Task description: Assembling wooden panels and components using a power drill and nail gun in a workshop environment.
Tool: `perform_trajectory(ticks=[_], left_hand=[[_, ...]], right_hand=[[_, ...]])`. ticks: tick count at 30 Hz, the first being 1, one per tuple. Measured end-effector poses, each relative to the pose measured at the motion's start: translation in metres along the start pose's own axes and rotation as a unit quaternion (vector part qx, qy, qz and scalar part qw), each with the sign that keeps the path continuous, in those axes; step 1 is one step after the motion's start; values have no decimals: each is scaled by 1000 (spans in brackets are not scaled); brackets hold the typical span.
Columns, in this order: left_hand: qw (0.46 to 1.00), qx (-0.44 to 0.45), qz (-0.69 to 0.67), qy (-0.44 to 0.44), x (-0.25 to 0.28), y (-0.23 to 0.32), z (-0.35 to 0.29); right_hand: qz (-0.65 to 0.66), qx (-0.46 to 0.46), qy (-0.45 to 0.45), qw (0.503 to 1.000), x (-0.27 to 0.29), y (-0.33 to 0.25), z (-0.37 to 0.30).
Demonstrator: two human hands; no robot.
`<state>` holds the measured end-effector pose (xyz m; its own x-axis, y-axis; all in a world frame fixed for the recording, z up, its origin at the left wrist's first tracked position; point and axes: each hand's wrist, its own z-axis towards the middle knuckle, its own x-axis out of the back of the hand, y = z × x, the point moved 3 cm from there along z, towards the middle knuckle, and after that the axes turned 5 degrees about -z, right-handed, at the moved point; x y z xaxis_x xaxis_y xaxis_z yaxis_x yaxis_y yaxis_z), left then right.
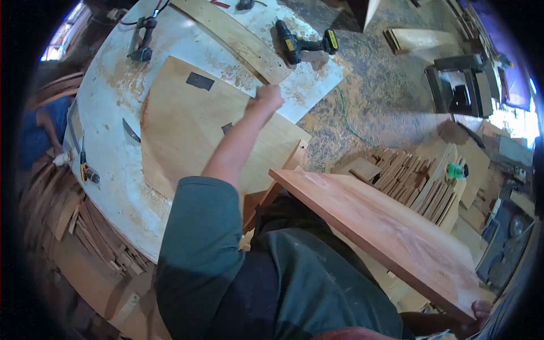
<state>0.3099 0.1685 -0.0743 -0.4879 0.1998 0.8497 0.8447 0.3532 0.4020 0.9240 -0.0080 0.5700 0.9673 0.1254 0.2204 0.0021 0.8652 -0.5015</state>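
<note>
My left hand (pixel 266 101) is closed into a fist over the far edge of a broad pale wood panel (pixel 175 124), close to the end of a long narrow plank (pixel 241 42). What its fingers hold, if anything, is hidden. My right hand (pixel 482 310), at the lower right, grips the near end of a thick reddish wooden board (pixel 385 232). That board slants across my right side, its far end beside the panel's corner. Two dark rectangular patches (pixel 200 81) lie on the panel; my forearm partly covers one.
On the white, dust-strewn table (pixel 113 107) lie a black-and-yellow cordless drill (pixel 303 44), another drill (pixel 88 171) and a clamp-like tool (pixel 143 39). A co-worker's arm (pixel 48 127) shows at the left. Stacked wood strips (pixel 402 175) and a green cable (pixel 347 116) lie right.
</note>
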Motion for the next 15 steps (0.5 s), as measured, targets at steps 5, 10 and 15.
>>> perform_trajectory(ticks=[5,10,15], left_hand=[[999,37,0,-1,1,40,3],[995,31,-93,35,-34,27,-7],[931,-13,-366,3,-34,60,-95]], right_hand=[[92,-35,-26,995,22,90,17],[191,-77,-94,974,0,167,56],[247,-117,-138,952,-22,188,71]])
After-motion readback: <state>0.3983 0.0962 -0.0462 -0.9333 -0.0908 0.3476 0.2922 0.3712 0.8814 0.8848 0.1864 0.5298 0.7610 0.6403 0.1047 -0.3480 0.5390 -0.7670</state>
